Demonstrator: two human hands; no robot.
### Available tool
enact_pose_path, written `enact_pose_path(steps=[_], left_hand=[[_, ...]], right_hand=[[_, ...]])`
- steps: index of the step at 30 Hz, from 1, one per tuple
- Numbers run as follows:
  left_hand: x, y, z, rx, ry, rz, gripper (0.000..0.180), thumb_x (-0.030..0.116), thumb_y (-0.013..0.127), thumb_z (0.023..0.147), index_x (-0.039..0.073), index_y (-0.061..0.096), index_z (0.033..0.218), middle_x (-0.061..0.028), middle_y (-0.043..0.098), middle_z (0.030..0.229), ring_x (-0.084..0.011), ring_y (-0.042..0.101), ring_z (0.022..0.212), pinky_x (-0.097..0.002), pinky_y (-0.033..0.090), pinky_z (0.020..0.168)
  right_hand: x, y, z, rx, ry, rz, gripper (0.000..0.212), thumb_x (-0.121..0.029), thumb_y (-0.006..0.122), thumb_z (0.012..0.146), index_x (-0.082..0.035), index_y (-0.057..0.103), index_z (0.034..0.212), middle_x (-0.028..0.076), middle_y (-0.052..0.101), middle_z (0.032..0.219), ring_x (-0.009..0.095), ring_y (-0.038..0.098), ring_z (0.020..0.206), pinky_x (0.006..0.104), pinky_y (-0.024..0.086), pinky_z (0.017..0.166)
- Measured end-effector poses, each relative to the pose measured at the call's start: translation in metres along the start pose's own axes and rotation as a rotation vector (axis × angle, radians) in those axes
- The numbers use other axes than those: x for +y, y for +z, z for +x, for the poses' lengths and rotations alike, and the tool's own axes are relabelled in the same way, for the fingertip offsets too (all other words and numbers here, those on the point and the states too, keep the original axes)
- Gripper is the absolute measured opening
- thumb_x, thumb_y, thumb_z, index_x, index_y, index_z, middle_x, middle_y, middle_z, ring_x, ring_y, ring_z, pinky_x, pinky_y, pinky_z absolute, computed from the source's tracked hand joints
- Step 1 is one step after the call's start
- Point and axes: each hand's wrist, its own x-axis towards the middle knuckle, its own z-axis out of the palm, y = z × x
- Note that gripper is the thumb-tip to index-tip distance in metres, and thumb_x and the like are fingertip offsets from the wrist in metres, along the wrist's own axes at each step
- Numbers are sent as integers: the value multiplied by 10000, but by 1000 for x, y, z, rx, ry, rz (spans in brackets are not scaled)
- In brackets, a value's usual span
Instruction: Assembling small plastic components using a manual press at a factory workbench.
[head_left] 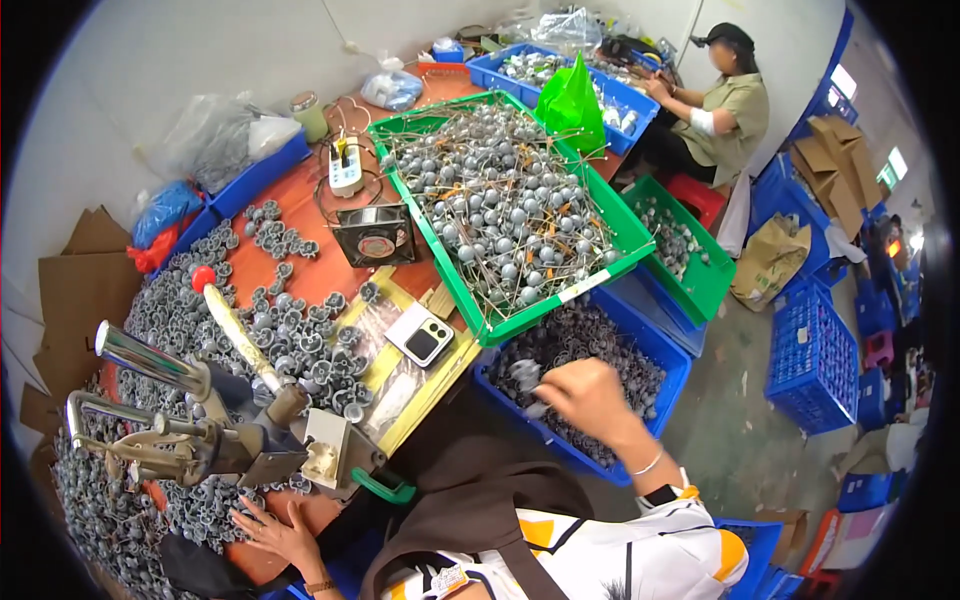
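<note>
My right hand (590, 400) is curled above a blue bin (612, 468) filled with small grey plastic parts. At its fingertips a grey plastic part (525, 374) shows blurred. My left hand (280, 538) rests with fingers spread at the table's near edge, touching or beside loose grey cup-shaped parts (200, 512); nothing shows in its grasp. Just beyond that hand stands a metal hand press (235, 440) with a long lever (240, 338) topped by a red ball knob (203, 277). A pale block (325, 445) sits on its near right side, with a green handle (385, 487) close by.
A green tray (470, 320) of grey balls and thin stems lies across the table's right side. Beside it are a small fan (375, 236), a power strip (345, 170) and a phone (422, 340). Another person (730, 110) sits at the far right, near blue crates (812, 355).
</note>
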Motion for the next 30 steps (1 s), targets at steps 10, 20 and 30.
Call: enact_pose_path(steps=[10,20,30], left_hand=[[3,5,9,30,-61,14,655,461,494,951,153,287,1491,-145,170,1567,-333,169,1440,-603,157,1094],[12,-3,5,15,-151,-20,548,379,535,948,-29,469,1307,-166,324,1503,-339,292,1390,-582,157,1107],[19,-11,14,40,-161,-53,640,404,551,925,63,363,1433,-124,265,1541,-315,258,1411,-590,115,1119]], right_hand=[[116,2,158,167,332,774,131,-113,588,917,-7,646,866,41,658,758,127,594,635,237,473,601],[206,82,341,196,1020,1222,245,-266,622,918,-30,606,853,36,589,664,100,495,477,230,415,404],[104,32,216,140,418,819,346,-236,584,930,-104,518,617,-49,449,512,29,355,408,208,241,385]])
